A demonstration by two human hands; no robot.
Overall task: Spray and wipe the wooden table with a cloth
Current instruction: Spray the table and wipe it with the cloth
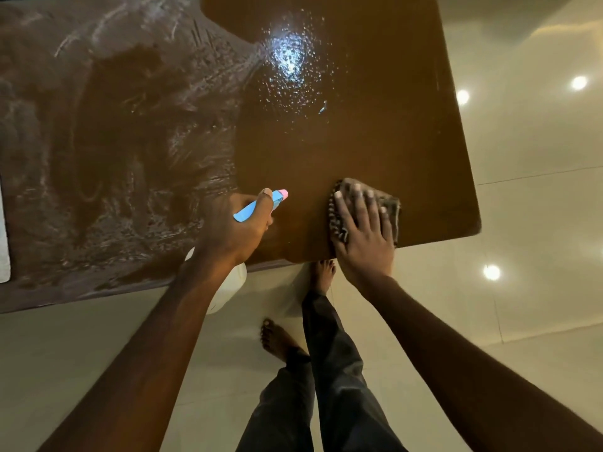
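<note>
The brown wooden table [375, 132] fills the upper half of the head view. Wet droplets [290, 63] glisten on its far middle, and smeared wipe marks [124, 141] cover its left side. My left hand [235, 226] grips a spray bottle [261, 205] with a blue trigger head and pink nozzle pointing over the table; its white body [228, 285] hangs below the near edge. My right hand [365, 223] lies flat, fingers spread, on a dark patterned cloth [390, 207] pressed to the table near its front right corner.
The table's near edge [277, 262] and right edge [463, 125] border a glossy cream tiled floor [538, 223] with bright light reflections. My bare feet [321, 275] and dark trousers stand just below the near edge. A white object [4, 243] sits at the far left.
</note>
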